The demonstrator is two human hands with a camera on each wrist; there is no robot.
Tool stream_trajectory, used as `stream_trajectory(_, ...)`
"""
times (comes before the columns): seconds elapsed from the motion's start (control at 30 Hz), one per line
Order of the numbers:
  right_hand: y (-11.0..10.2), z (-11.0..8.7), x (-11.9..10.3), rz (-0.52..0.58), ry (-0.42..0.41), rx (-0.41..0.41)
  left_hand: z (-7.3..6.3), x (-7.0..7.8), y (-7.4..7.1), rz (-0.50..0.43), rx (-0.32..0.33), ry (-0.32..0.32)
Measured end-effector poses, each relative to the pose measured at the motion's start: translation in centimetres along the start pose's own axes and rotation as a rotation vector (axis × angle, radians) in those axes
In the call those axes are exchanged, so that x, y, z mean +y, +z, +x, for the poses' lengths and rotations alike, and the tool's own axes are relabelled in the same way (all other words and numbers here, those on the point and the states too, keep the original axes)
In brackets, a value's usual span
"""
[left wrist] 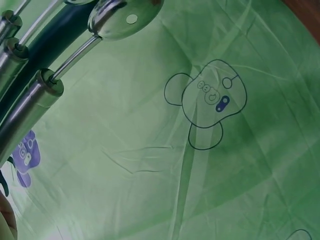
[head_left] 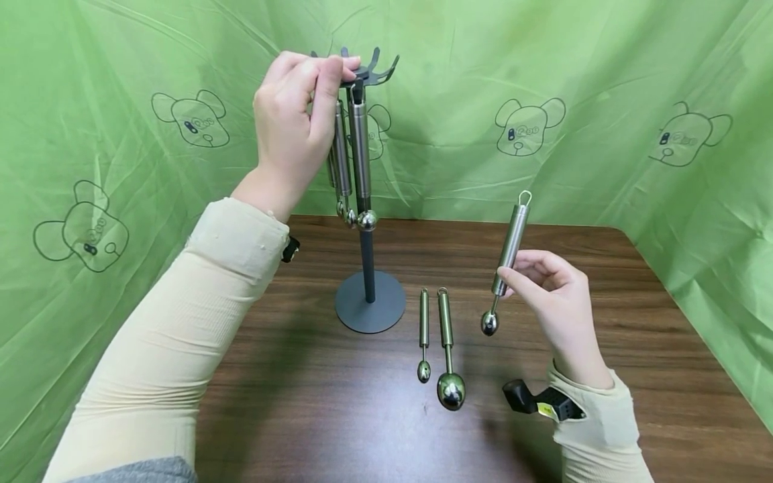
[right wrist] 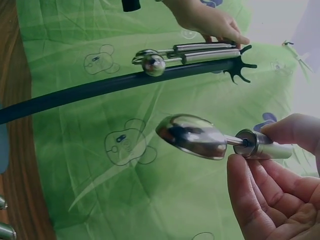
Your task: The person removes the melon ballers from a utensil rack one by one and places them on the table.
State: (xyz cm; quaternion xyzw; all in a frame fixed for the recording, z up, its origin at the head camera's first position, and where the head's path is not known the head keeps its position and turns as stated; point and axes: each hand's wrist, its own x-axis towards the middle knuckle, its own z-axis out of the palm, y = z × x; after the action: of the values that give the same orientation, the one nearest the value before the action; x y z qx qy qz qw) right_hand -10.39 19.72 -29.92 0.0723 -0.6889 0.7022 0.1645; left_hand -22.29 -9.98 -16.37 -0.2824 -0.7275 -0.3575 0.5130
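A dark grey stand [head_left: 366, 268] with hooks at its top rises from a round base on the wooden table [head_left: 634, 322]. Steel scoops [head_left: 360, 154] hang from its hooks. My left hand [head_left: 302, 114] is raised at the top of the stand and pinches the upper end of one hanging scoop [head_left: 341, 157]. My right hand [head_left: 552, 295] holds another steel scoop [head_left: 509, 261] upright above the table, bowl end down; the right wrist view shows its bowl [right wrist: 192, 136] and my fingers [right wrist: 265, 190] round the handle. In the left wrist view the hanging scoops [left wrist: 35, 95] fill the upper left.
Two more steel scoops, a small one [head_left: 424, 334] and a larger one [head_left: 447, 349], lie side by side on the table right of the stand's base. Green sheeting [head_left: 604, 100] printed with bear drawings closes in the back and both sides.
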Motion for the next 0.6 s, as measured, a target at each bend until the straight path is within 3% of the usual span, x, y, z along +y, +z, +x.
stream_trajectory(0.17,-0.1,-0.1,0.8,-0.011,0.010,-0.018,-0.1,0.1,0.0,0.022,0.001,0.000)
stream_trajectory(0.6,-1.0,-0.2,3.3,-0.058,0.052,-0.074,0.0,0.4,0.4,0.138,0.044,0.079)
